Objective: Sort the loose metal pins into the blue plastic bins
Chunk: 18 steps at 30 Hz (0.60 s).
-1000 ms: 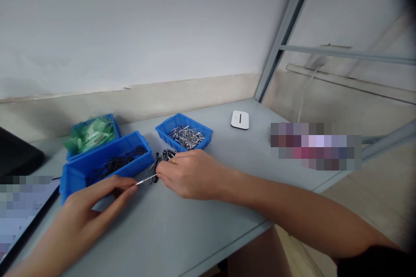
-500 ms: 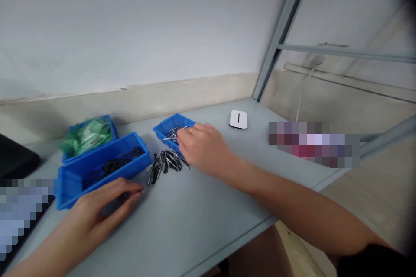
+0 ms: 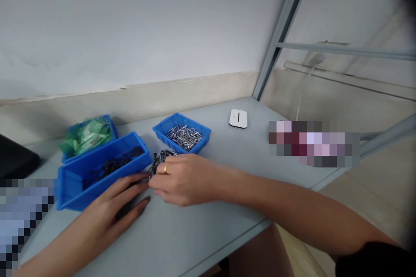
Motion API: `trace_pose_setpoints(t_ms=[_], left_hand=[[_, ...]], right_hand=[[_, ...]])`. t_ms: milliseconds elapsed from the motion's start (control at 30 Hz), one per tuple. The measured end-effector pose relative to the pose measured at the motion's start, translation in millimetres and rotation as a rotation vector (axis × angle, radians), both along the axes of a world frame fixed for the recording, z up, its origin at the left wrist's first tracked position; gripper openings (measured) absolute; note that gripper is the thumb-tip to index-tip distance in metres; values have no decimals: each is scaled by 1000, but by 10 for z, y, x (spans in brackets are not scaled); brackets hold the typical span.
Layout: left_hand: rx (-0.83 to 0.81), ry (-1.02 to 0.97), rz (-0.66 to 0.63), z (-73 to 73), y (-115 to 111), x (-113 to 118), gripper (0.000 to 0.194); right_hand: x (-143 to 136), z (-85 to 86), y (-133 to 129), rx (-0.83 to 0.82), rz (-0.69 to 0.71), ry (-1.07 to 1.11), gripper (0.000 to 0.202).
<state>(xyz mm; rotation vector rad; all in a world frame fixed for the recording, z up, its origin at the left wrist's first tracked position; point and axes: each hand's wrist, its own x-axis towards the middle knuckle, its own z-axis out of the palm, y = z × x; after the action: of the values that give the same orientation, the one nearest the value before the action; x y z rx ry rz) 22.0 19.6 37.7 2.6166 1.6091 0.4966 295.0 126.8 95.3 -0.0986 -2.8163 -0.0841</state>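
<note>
little pins (image 3: 162, 156) seem light, hard, slippery, best pinched midway — left hand (image 3: 105, 207) has fingers apart, right hand (image 3: 186, 179) hides its grip.

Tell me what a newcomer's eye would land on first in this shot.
Probably the right hand, with its gold ring, close beside the left hand at a pile of loose pieces left of centre. Next, the blue bin of silver pins behind them and the longer blue bin of black pieces to its left.
</note>
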Motion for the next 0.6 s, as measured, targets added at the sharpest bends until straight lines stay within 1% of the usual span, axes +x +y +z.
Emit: trace_pose_setpoints(t_ms=[133, 200, 267, 333, 400, 467, 500, 533, 567, 600], left_hand=[[8, 19, -45, 36, -4, 12, 36], [20, 13, -56, 46, 0, 10, 34], [28, 4, -68, 58, 7, 10, 33], [21, -3, -81, 79, 16, 13, 33], [10, -11, -93, 106, 27, 19, 32], [11, -24, -84, 130, 33, 25, 30], [9, -33, -76, 137, 32, 28, 29], [-2, -40, -68, 140, 28, 29, 28], [-11, -45, -56, 137, 21, 30, 28], [-21, -50, -45, 130, 13, 30, 29]], right_hand=[[-19, -106, -9, -10, 46, -71, 26], [-22, -142, 15, 9, 58, 2, 29], [-29, -158, 36, 47, 115, 165, 34], [-39, -157, 52, 100, 230, 370, 35], [-57, -147, 64, 153, 400, 538, 34], [-82, -139, 77, 178, 583, 611, 36], [-96, -139, 84, 175, 649, 613, 38], [-109, -143, 89, 167, 680, 601, 40], [-119, -148, 94, 155, 674, 584, 41], [-126, -156, 97, 143, 635, 578, 40]])
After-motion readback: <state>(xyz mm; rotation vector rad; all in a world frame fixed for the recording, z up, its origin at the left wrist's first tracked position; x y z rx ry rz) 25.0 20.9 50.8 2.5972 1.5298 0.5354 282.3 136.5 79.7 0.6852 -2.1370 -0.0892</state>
